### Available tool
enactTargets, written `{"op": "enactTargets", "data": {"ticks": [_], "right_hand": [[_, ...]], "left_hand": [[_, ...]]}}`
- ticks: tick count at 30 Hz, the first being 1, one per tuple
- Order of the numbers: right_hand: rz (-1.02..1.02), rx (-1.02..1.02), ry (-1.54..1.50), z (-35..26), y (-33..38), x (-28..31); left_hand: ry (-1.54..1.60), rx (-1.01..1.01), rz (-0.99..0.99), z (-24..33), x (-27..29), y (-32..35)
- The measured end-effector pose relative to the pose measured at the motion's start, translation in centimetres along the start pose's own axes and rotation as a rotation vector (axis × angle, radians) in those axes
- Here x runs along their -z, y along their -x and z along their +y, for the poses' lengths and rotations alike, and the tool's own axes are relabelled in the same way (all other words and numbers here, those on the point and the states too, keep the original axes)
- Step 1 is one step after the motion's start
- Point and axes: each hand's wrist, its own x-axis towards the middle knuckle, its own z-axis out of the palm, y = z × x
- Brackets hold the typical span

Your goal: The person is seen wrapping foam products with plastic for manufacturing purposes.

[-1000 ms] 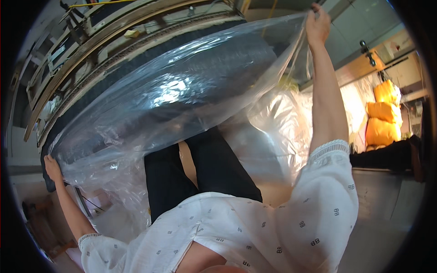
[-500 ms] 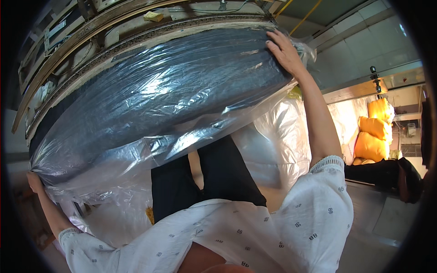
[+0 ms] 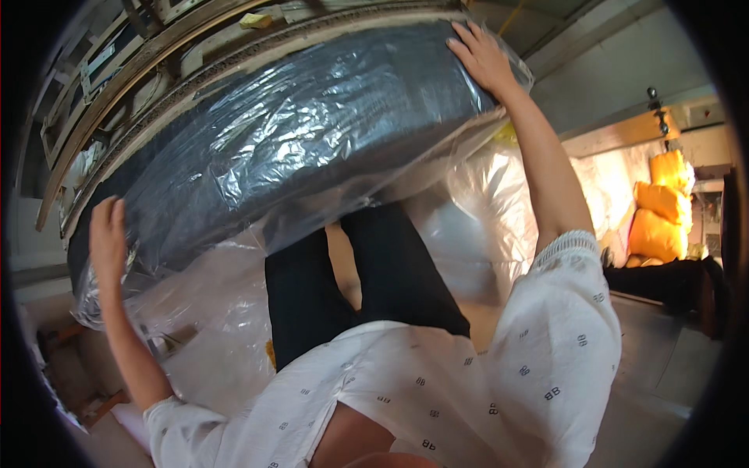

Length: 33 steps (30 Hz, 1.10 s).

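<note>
A long dark stack, perhaps fabric, stretches across in front of me under a clear plastic sheet. The sheet is wrinkled and shiny, and its loose near edge hangs down over my thighs. At the stack's left end is my left hand, its fingers pointing away from me over the plastic, with no grip on the film visible. My right hand lies on the plastic at the far right corner, fingers spread and open. What is under the dark top layer is hidden.
Behind the stack runs a worn frame with curved wooden rails and a small yellow block. Crumpled clear plastic hangs by my left leg. Orange bundles are piled at the right, beyond a pale panel.
My left hand has released the plastic at the left end and moved up and inward over the stack. The sheet has slackened into fine wrinkles. My right hand stays near the right corner.
</note>
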Motion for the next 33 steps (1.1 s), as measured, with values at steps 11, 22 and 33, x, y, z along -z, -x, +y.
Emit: {"op": "enactTargets", "data": {"ticks": [11, 22, 33], "right_hand": [[-0.573, -0.573, 0.001, 14.4, 6.3, 2.0], [-0.778, -1.095, -0.460, 10.0, 29.6, -17.1], [-0.482, -1.309, -0.825, 6.5, 37.9, -10.6]], "left_hand": [[-0.349, 0.040, 0.293, -7.1, -5.7, -4.1], [-0.345, 0.096, 0.282, -8.2, -6.0, -5.2], [-0.371, 0.136, 0.300, -8.1, -6.3, -5.4]]}}
